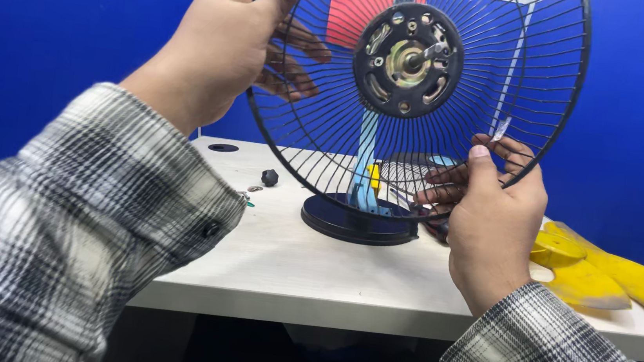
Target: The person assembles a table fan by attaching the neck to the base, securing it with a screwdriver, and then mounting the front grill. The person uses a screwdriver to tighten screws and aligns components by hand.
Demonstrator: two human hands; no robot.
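A black wire fan guard point(318, 137) stands upright on a table fan, with the bare motor hub and shaft point(408, 59) showing at its middle. My left hand point(233, 42) grips the guard's upper left rim, fingers curled behind the wires. My right hand point(488, 213) holds the lower right rim, thumb in front and fingers behind. The fan's blue stem point(364, 161) rises from a round black base point(357, 222) on the white table point(305, 270). No blade is on the shaft.
A small black knob point(270, 177) and tiny metal parts point(254, 189) lie on the table left of the base. A yellow fan blade point(604, 275) rests at the right edge. A round cable hole point(223, 148) sits at the back left. Blue walls stand behind.
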